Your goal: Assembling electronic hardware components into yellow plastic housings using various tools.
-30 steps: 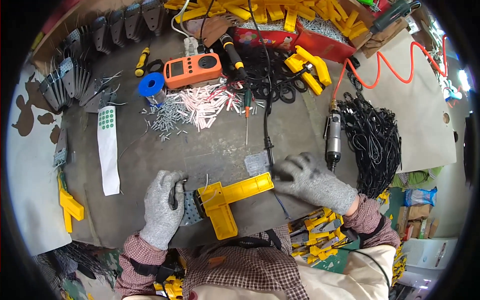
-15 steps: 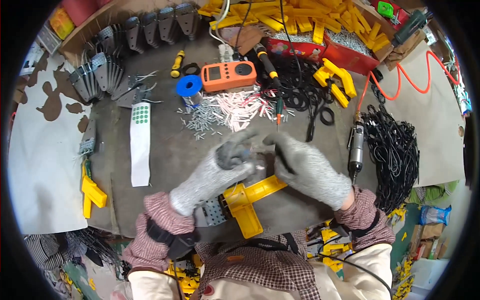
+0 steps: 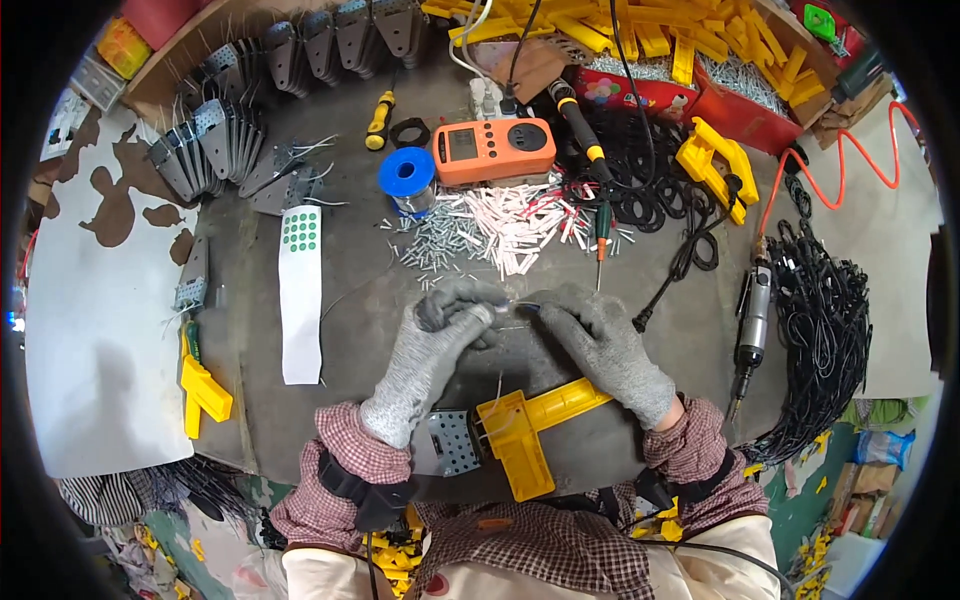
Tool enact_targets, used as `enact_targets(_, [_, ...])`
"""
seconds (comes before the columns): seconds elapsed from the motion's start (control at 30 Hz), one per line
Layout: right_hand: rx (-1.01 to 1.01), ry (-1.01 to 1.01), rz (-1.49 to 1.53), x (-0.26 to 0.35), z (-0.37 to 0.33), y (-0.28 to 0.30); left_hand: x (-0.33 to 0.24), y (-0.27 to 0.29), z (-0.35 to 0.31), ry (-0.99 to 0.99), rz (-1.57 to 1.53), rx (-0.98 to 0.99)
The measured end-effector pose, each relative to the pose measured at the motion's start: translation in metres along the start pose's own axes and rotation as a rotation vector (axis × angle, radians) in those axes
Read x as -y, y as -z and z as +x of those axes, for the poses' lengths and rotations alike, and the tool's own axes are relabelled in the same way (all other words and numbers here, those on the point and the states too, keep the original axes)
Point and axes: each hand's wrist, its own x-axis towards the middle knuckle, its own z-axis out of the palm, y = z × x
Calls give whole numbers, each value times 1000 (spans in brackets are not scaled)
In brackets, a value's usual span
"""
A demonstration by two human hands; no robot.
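The fingers (image 3: 470, 312) of the left hand (image 3: 432, 355) curl in, and the fingers (image 3: 552, 312) of the right hand (image 3: 600, 350) curl in too. Both hands wear grey gloves. The fingertips of the two hands meet in the middle of the worktop (image 3: 370, 300). They pinch a thin wire (image 3: 512, 305) between them. The wire is very small, so I cannot tell just how each hand holds it.

A yellow part (image 3: 530, 430) lies flat near the front edge of the worktop, just below the hands. Neither hand touches it. A small metal plate (image 3: 455, 440) with holes sits at its left end.

Just behind the hands lies a pile of pins (image 3: 500, 228), some white, some pink and some silver. A screwdriver (image 3: 602, 235) lies at the right side of the pile. An orange meter (image 3: 495, 152) sits behind the pile, and a blue spool (image 3: 407, 180) stands beside it on the left. A white strip (image 3: 300, 290) with green dots lies left of the hands.

Grey metal brackets (image 3: 215, 150) are stacked toward the back left corner. A heap of yellow pieces (image 3: 620, 30) fills the back edge. A power tool (image 3: 752, 325) lies near the right edge, next to a bundle of black cables (image 3: 825, 340)
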Motion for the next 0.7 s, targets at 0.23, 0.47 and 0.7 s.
enact_targets(0.23, [-152, -185, 307, -5, -20, -5, 0, -8, 3, 96, -30, 155])
enact_targets(0.47, [-130, -304, 222, 12, -20, 6, 0, -8, 3, 190, -54, 176])
enact_targets(0.7, [-88, -149, 241, 11, -18, 2, 2, -6, -2, 53, -107, 105])
